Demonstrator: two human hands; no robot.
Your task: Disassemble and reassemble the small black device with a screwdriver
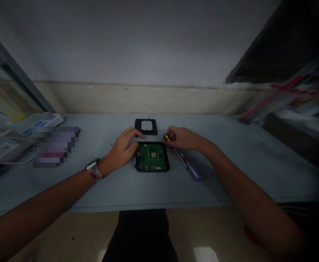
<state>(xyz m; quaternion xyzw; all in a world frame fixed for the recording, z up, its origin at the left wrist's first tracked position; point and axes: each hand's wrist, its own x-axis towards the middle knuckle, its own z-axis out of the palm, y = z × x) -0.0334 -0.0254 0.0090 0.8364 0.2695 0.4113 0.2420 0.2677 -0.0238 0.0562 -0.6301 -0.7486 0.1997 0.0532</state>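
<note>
A green circuit board lies inside a shallow black casing on the table. My left hand is at the casing's left side, thumb touching its upper left corner. Its fingers are apart, the index finger curving over the table above that corner, and nothing shows in its grasp. Beyond the casing's far edge, my right hand closes around a small black-and-yellow object, whose full shape my fingers hide. Just below this hand lies a screwdriver with a see-through bluish handle. Behind the casing rests a black cover with a pale square plate.
A blurred-out flat item lies on the left, beside white power strips and cables. At the right stands a blurry rack with red strips. A wall runs along the back of the grey table.
</note>
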